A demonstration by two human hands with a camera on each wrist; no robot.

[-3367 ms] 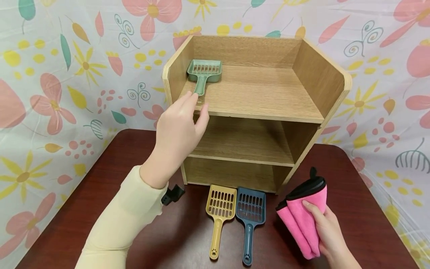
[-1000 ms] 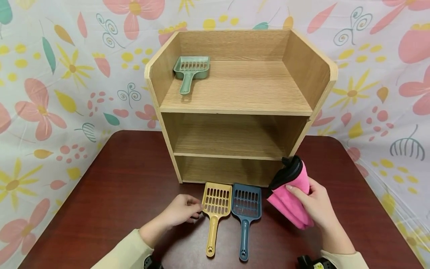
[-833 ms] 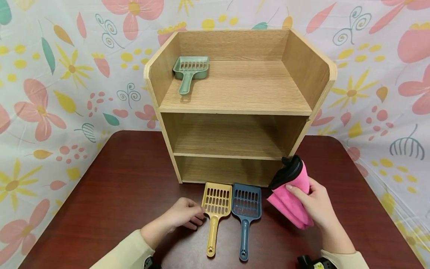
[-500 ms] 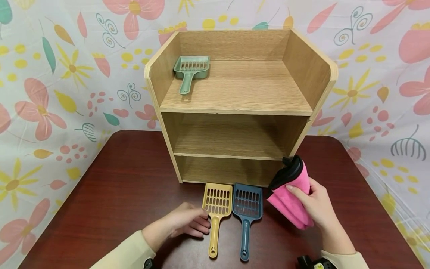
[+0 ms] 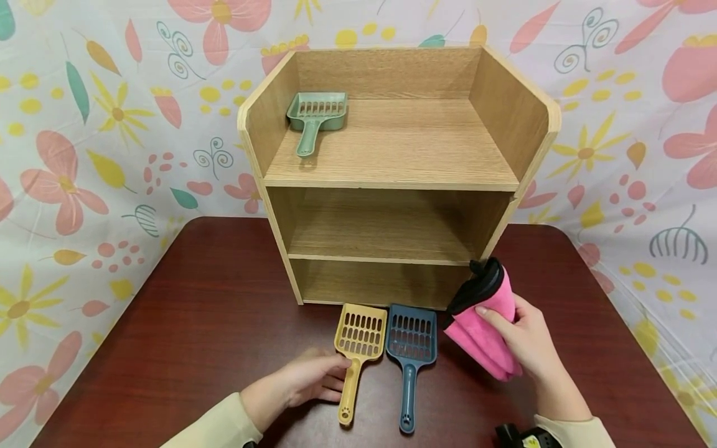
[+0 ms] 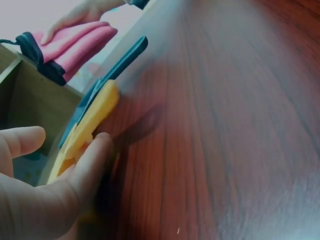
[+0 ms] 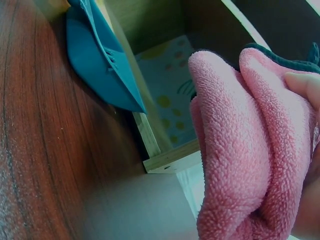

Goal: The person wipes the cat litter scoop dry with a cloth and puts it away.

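Note:
My left hand (image 5: 313, 378) is at the neck of a yellow litter scoop (image 5: 361, 330), its thumb over the handle and its fingers curled at the left side. In the left wrist view, the blurred yellow handle (image 6: 102, 107) lies by a fingertip of that hand. A dark blue litter scoop (image 5: 411, 336) lies close on the right, slotted end toward the shelf. My right hand (image 5: 532, 342) grips a folded pink cloth (image 5: 490, 342) with black trim, held above the table; its pile fills much of the right wrist view. A green litter scoop (image 5: 317, 112) sits on the shelf's top left.
A wooden shelf unit (image 5: 392, 185) with a walled top and two lower compartments stands at the back of the dark red table (image 5: 185, 336). The scoops' heads lie at its front foot. A flower-patterned sheet (image 5: 129, 155) hangs behind and at the sides.
My left hand came down from the green scoop to the yellow scoop, then slid to its handle neck. The yellow handle has swung slightly left. My right hand moved left with the cloth earlier.

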